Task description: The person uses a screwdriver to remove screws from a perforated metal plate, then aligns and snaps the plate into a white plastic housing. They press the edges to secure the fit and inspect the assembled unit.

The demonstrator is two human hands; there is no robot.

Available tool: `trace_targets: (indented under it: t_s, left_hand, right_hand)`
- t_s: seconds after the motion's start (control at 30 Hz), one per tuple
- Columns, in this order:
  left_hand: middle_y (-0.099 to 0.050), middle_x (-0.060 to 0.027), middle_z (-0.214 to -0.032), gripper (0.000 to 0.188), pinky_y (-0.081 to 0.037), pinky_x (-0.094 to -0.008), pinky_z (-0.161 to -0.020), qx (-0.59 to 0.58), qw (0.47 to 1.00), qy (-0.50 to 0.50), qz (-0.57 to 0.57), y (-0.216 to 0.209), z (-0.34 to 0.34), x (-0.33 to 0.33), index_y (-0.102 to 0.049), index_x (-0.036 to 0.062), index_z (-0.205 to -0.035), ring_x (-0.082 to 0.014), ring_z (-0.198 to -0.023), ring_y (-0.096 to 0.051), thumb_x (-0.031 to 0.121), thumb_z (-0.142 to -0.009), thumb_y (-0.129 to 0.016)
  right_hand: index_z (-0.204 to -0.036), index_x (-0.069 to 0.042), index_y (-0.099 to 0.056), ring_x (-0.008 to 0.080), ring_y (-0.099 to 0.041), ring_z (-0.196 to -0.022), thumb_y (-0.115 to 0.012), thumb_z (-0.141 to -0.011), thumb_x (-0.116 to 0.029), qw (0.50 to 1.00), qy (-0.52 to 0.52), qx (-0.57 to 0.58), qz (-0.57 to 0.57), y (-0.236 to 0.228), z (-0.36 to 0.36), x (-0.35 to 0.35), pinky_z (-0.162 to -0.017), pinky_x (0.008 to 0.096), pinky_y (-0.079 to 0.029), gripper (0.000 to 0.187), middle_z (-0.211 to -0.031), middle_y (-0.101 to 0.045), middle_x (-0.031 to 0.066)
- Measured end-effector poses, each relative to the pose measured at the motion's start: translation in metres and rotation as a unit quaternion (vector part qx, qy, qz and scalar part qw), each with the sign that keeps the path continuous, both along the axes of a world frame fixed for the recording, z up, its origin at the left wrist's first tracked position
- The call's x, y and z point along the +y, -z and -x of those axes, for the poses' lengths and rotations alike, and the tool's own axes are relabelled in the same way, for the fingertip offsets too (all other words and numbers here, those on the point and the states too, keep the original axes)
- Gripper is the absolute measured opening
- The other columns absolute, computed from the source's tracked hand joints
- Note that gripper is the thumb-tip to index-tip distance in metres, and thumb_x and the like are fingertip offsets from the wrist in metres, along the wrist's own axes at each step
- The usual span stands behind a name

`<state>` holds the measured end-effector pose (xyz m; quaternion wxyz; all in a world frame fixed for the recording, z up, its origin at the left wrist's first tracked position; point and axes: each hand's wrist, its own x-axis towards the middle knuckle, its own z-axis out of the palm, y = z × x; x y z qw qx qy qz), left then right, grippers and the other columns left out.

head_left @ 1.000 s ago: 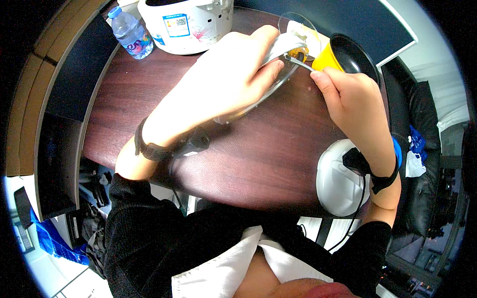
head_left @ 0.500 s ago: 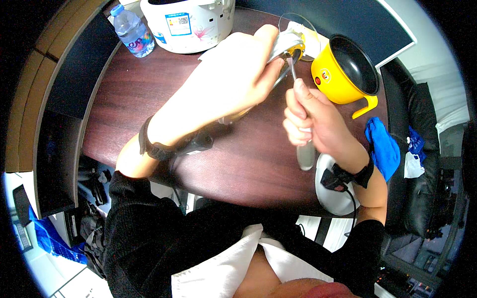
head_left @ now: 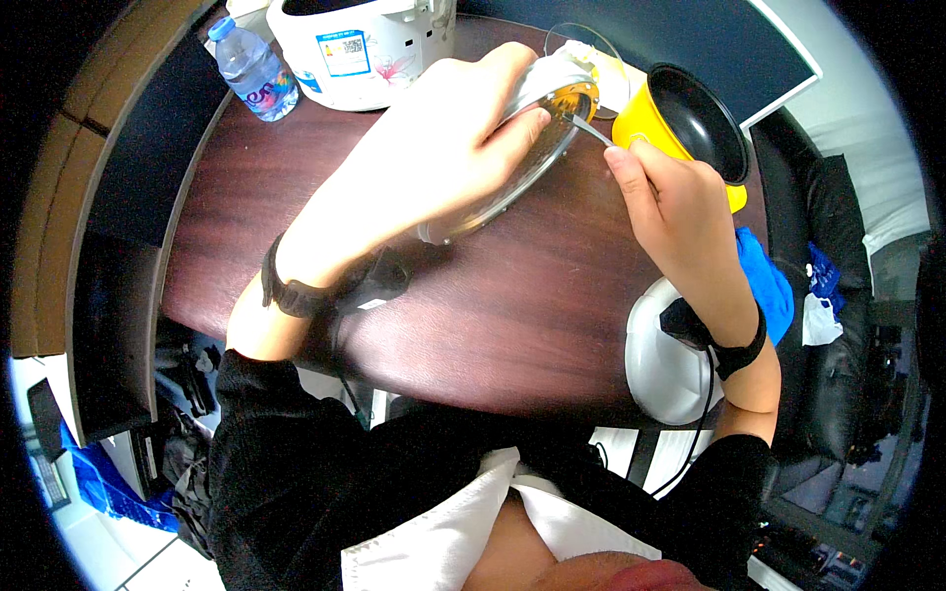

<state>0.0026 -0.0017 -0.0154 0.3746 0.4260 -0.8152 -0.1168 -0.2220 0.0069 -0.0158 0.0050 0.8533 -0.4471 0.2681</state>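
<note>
Fingers of the left hand (head_left: 448, 138) are clamped over a clear vessel (head_left: 540, 165), thumb on the near side, the other fingertips hidden behind; it is tipped on its side above the dark wooden surface (head_left: 503, 325). Inside its upper end sits something orange-yellow (head_left: 569, 101), too small to name. The right hand (head_left: 685, 202) has its fingers curled tight around a slim metal utensil (head_left: 591, 130), whose tip reaches in at the rim; I can't tell whether it touches the contents.

Just behind the vessel is a clear round dish (head_left: 621, 61) with pale stuff in it. Beside that stands a yellow mug (head_left: 639, 120) with a black inside. A white cooker (head_left: 379, 59) and a capped water bottle (head_left: 258, 77) stand at the far left.

Half a second ago the right hand was lower and closer to the middle, the utensil steeper and its handle showing below the fist. Now the hand covers part of the mug; the left has barely moved.
</note>
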Motion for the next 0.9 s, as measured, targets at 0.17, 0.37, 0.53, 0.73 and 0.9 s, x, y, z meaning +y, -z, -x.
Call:
trace_targets:
  t_s: [0.17, 0.37, 0.53, 0.73, 0.9]
  left_hand:
    - [-0.062, -0.0219, -0.083, 0.042, -0.047, -0.0405, -0.068, -0.016, 0.999, -0.008, 0.03, 0.002, 0.001, 0.002, -0.053, -0.0016, -0.118, -0.0356, -0.076, -0.061, 0.024, -0.088, -0.065]
    - [-0.062, -0.0226, -0.091, 0.046, -0.047, -0.041, -0.073, -0.03, 0.999, -0.015, 0.001, -0.002, 0.001, 0.004, -0.051, -0.0004, -0.122, -0.037, -0.083, -0.06, 0.024, -0.087, -0.066]
    - [-0.062, -0.0228, -0.093, 0.046, -0.047, -0.0414, -0.074, -0.043, 0.998, -0.028, 0.033, 0.001, 0.003, 0.006, -0.051, 0.0006, -0.123, -0.0369, -0.084, -0.06, 0.024, -0.087, -0.067]
    - [-0.062, -0.0227, -0.09, 0.046, -0.047, -0.0418, -0.073, -0.051, 0.994, -0.04, 0.085, 0.007, 0.007, 0.01, -0.05, 0.0009, -0.124, -0.0379, -0.081, -0.06, 0.022, -0.087, -0.066]
    - [-0.061, -0.023, -0.087, 0.044, -0.047, -0.0431, -0.072, -0.055, 0.995, -0.039, 0.077, 0.006, 0.008, 0.014, -0.049, 0.0004, -0.123, -0.0389, -0.08, -0.059, 0.02, -0.086, -0.065]
  right_hand:
    - [-0.066, -0.007, -0.054, 0.0344, -0.057, -0.049, -0.058, -0.092, -0.029, 0.998, -0.007, 0.021, 0.054, -0.003, -0.003, -0.005, -0.045, 0.0405, -0.045, 0.035, -0.053, -0.054, 0.0147]
    - [-0.065, -0.011, -0.057, 0.0294, -0.058, -0.045, -0.058, -0.091, -0.034, 0.983, 0.023, 0.13, 0.13, -0.014, -0.004, -0.004, -0.043, 0.0372, -0.047, 0.034, -0.051, -0.055, 0.0115]
    - [-0.066, -0.012, -0.058, 0.0265, -0.059, -0.045, -0.058, -0.091, -0.035, 0.971, 0.027, 0.185, 0.149, -0.022, -0.004, -0.002, -0.044, 0.0356, -0.046, 0.034, -0.05, -0.056, 0.0098]
    - [-0.067, -0.01, -0.058, 0.0281, -0.059, -0.05, -0.058, -0.091, -0.031, 0.964, -0.02, 0.22, 0.15, -0.035, 0.001, -0.01, -0.048, 0.0364, -0.047, 0.032, -0.054, -0.056, 0.0113]
    - [-0.072, -0.004, -0.057, 0.0353, -0.058, -0.058, -0.056, -0.093, -0.026, 0.961, -0.083, 0.232, 0.126, -0.051, 0.005, -0.018, -0.053, 0.0407, -0.045, 0.031, -0.062, -0.056, 0.0173]
